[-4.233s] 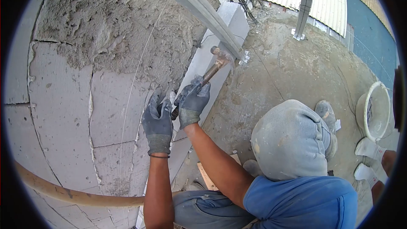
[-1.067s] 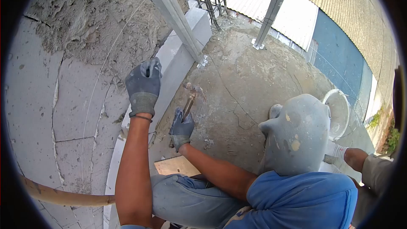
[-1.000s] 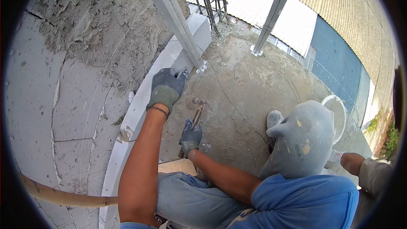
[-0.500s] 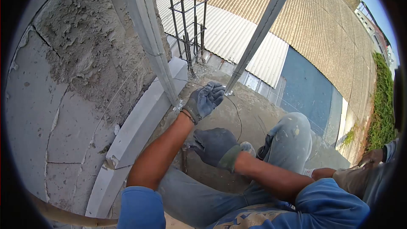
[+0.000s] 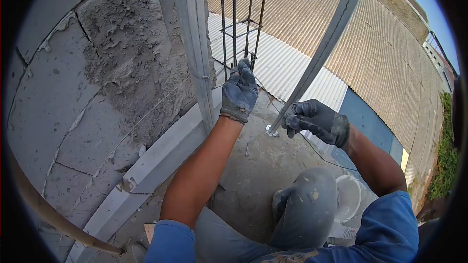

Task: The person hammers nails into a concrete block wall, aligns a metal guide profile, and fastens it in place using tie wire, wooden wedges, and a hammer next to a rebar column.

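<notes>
Both my hands wear dark, worn work gloves. My left hand (image 5: 240, 92) is raised in front of the rebar cage (image 5: 235, 29), its fingers closed on a thin dark wire (image 5: 265, 89). That wire runs down to my right hand (image 5: 314, 122), which pinches it beside the right metal post (image 5: 319, 53). Past my right hand the wire trails over the concrete floor toward the lower right. The left metal post (image 5: 195, 44) stands just left of my left hand, with a thin wire tied around it.
A rough block wall (image 5: 58, 112) with smeared mortar rises on the left, above a pale block ledge (image 5: 161, 151). Corrugated roofs (image 5: 390, 34) lie beyond the floor edge. My bent knee (image 5: 309, 204) is below, beside a white bucket (image 5: 352, 192). A pole (image 5: 63, 221) crosses the lower left.
My left hand has risen toward the rebar cage. My right hand has moved up and right to the right post, and the wire now stretches between both hands. The view has shifted.
</notes>
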Demonstrator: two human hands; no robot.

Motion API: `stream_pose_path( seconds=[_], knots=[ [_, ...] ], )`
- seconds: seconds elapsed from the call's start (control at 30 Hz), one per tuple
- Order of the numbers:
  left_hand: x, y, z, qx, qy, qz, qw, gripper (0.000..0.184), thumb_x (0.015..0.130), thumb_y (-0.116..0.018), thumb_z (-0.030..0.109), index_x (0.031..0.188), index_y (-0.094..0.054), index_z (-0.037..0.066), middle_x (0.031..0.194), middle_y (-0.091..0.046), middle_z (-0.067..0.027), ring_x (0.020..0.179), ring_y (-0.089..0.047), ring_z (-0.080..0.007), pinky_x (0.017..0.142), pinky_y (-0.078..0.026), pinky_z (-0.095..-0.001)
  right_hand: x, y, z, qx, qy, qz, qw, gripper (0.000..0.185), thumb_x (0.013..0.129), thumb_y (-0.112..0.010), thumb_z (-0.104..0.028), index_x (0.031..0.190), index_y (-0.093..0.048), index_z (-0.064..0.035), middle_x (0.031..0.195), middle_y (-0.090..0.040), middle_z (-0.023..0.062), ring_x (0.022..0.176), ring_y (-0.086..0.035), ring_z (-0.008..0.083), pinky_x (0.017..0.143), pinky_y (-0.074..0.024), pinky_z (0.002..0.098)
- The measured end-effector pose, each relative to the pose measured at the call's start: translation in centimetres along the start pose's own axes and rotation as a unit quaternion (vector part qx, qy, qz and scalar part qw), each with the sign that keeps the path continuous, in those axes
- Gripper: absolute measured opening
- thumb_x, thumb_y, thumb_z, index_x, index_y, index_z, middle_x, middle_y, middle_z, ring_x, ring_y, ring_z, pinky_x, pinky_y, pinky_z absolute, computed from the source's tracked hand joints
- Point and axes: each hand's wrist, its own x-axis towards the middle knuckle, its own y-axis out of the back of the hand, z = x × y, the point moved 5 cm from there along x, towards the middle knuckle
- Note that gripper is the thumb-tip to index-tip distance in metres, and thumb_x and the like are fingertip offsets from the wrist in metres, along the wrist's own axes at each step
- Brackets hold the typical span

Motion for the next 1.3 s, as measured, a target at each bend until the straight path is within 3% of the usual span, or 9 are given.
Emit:
stream_pose_path(
  seconds=[0.17, 0.37, 0.57, 0.67, 0.77, 0.9, 1.07, 1.23, 1.3],
  knots=[
    [3.7, 0.9, 2.5, -0.107, -0.153, -0.007, 0.982, 0.028, 0.103, -0.041, 0.008, 0.122, -0.056, -0.007, 0.116, -0.068, -0.0210, 0.098, -0.070, -0.0265, 0.084, -0.063, -0.0382, -3.6, 0.1, -2.6, 0.144, -0.054, 0.019, 0.988, 0.038, 0.100, -0.060, -0.036, 0.111, -0.067, -0.0007, 0.068, -0.061, 0.0019, 0.059, -0.061, 0.0087, 0.057, -0.0521, 0.0257],
    [3.2, 5.7, 3.8, -0.139, -0.220, 0.080, 0.962, 0.039, 0.106, -0.041, 0.027, 0.121, -0.057, -0.005, 0.116, -0.069, -0.0171, 0.103, -0.069, -0.0250, 0.079, -0.063, -0.0362, 4.9, -0.4, -4.9, -0.180, 0.065, 0.127, 0.973, 0.029, 0.101, -0.055, -0.029, 0.107, -0.071, -0.0057, 0.059, -0.057, 0.0049, 0.051, -0.057, 0.0131, 0.050, -0.0469, 0.0308],
    [-0.7, 10.2, 4.4, 0.334, -0.162, 0.227, 0.900, 0.047, 0.103, -0.043, 0.042, 0.129, -0.057, 0.005, 0.122, -0.066, -0.0114, 0.115, -0.062, -0.0249, 0.095, -0.053, -0.0423, 22.2, 0.9, 0.8, -0.391, 0.200, 0.286, 0.851, 0.031, 0.096, -0.054, -0.024, 0.083, -0.070, -0.0017, 0.070, -0.067, 0.0154, 0.059, -0.066, 0.0255, 0.054, -0.0516, 0.0409],
    [-4.1, 3.5, -0.3, 0.345, -0.150, 0.189, 0.907, 0.048, 0.099, -0.056, 0.039, 0.133, -0.051, 0.006, 0.128, -0.061, -0.0089, 0.114, -0.061, -0.0286, 0.096, -0.052, -0.0436, 28.4, 0.9, 2.5, -0.279, 0.141, 0.172, 0.934, 0.034, 0.097, -0.049, -0.026, 0.088, -0.068, 0.0008, 0.073, -0.068, 0.0173, 0.069, -0.069, 0.0318, 0.056, -0.0529, 0.0454],
    [-4.7, 0.6, -2.3, 0.366, -0.113, 0.166, 0.909, 0.050, 0.096, -0.064, 0.035, 0.133, -0.049, 0.006, 0.131, -0.057, -0.0091, 0.108, -0.062, -0.0279, 0.090, -0.054, -0.0422, 29.5, -1.1, 1.3, 0.321, -0.077, 0.118, 0.937, 0.036, 0.098, -0.047, -0.027, 0.098, -0.064, 0.0056, 0.080, -0.070, 0.0200, 0.073, -0.070, 0.0370, 0.058, -0.0569, 0.0482],
    [-4.1, -2.2, -1.6, 0.586, -0.190, 0.272, 0.739, 0.034, 0.099, -0.059, 0.018, 0.129, -0.051, 0.002, 0.111, -0.066, -0.0117, 0.081, -0.065, -0.0147, 0.066, -0.055, -0.0303, 31.0, -1.5, 0.9, 0.456, -0.095, 0.112, 0.878, 0.031, 0.098, -0.049, -0.020, 0.107, -0.060, 0.0074, 0.093, -0.069, 0.0265, 0.074, -0.072, 0.0401, 0.058, -0.0602, 0.0495],
    [-2.9, -2.8, 1.5, 0.751, -0.255, 0.303, 0.528, 0.036, 0.102, -0.047, 0.008, 0.135, -0.049, -0.005, 0.094, -0.073, -0.0132, 0.048, -0.056, -0.0089, 0.040, -0.042, -0.0254, 26.7, 3.0, 0.3, 0.055, 0.119, 0.191, 0.973, 0.033, 0.098, -0.057, -0.028, 0.094, -0.067, 0.0032, 0.080, -0.070, 0.0158, 0.068, -0.070, 0.0305, 0.062, -0.0565, 0.0370],
    [3.3, -1.9, 4.1, 0.847, -0.320, 0.279, 0.318, 0.039, 0.101, -0.047, 0.012, 0.136, -0.051, -0.005, 0.083, -0.074, -0.0112, 0.055, -0.064, -0.0172, 0.050, -0.050, -0.0333, 2.0, 6.2, -2.1, -0.030, 0.291, 0.406, 0.866, 0.033, 0.101, -0.054, -0.025, 0.101, -0.069, 0.0041, 0.063, -0.066, 0.0105, 0.061, -0.067, 0.0154, 0.061, -0.0518, 0.0283],
    [4.8, -3.2, 4.2, 0.865, -0.326, 0.284, 0.254, 0.037, 0.099, -0.049, 0.012, 0.132, -0.055, -0.002, 0.080, -0.074, -0.0111, 0.070, -0.070, -0.0237, 0.061, -0.054, -0.0379, -3.5, 12.8, 0.5, -0.004, 0.364, 0.616, 0.698, 0.031, 0.104, -0.048, -0.023, 0.111, -0.064, 0.0029, 0.062, -0.059, 0.0009, 0.058, -0.059, 0.0089, 0.059, -0.0490, 0.0235]
  ],
)
